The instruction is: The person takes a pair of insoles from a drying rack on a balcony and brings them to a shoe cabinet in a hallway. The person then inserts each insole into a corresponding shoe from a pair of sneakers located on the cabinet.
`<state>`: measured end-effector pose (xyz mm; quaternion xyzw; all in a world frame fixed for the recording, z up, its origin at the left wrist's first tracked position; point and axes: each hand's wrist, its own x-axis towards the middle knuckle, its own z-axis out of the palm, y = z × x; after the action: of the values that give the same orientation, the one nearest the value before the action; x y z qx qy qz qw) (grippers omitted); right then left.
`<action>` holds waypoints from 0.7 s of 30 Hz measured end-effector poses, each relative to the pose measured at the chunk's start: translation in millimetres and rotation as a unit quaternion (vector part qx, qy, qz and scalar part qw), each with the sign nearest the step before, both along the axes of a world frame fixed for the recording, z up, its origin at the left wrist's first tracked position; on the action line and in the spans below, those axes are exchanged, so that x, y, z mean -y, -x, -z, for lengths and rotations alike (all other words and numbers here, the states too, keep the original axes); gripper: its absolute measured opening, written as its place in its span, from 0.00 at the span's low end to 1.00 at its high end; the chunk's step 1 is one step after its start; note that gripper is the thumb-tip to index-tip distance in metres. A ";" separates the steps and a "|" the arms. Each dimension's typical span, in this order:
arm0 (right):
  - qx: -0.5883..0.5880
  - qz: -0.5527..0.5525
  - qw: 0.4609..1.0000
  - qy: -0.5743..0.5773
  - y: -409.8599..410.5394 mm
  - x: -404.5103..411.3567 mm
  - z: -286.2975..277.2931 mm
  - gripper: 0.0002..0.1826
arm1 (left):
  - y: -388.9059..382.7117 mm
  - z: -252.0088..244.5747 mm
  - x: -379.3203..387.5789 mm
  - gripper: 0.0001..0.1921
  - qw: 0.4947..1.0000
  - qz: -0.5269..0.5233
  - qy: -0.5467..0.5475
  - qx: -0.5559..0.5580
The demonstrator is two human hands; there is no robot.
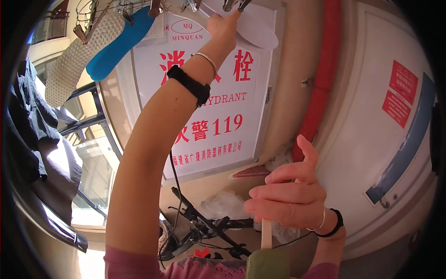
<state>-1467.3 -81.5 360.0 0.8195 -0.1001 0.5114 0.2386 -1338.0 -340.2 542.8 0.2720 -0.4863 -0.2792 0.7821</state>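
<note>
My left hand (223, 31) is raised at the top, its fingers around the edge of a white insole (266, 36) and a fingertip at a metal clip (242, 5); part of the grip is hidden. Beside it hang a blue insole (120, 45) and a beige insole with a dimpled surface (83, 52), below more clips. My right hand (291, 195), lower right, has its index finger raised and the other fingers curled at the wooden stick (266, 233) of a green ice pop (267, 264), close to me at the bottom edge.
A fire hydrant cabinet door (223, 139) fills the wall ahead. Right of it run a red pipe (322, 69) and a white door (366, 104). Below stand a black metal frame (209, 226) and clear plastic bags (223, 205). Dark clothes (31, 122) hang at left.
</note>
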 end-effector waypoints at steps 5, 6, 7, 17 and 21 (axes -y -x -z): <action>-0.024 -0.048 0.998 0.011 -2.0 8.2 -2.4 0.17 | -1.1 -0.2 9.6 0.18 0.999 0.003 0.034 -0.002; -0.026 -0.052 0.998 0.018 1.4 15.8 -9.2 0.17 | -3.2 2.4 10.4 0.18 1.000 0.004 0.023 0.003; -0.045 0.000 0.998 0.039 10.8 27.1 -24.3 0.18 | -3.3 2.6 10.5 0.17 1.000 0.006 0.014 0.009; 0.102 0.203 0.934 -0.277 1.2 213.2 -199.9 0.24 | -12.4 40.5 -9.4 0.11 0.973 0.211 0.019 -0.095; 0.041 0.063 0.913 -0.402 -34.2 259.7 -223.9 0.21 | -35.6 48.7 -5.9 0.13 0.956 0.283 0.066 -0.046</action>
<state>-1433.1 -341.2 583.9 0.8165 -0.3578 0.4454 -0.0834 -1302.4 -334.4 494.1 0.0581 -0.5245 -0.4687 0.7084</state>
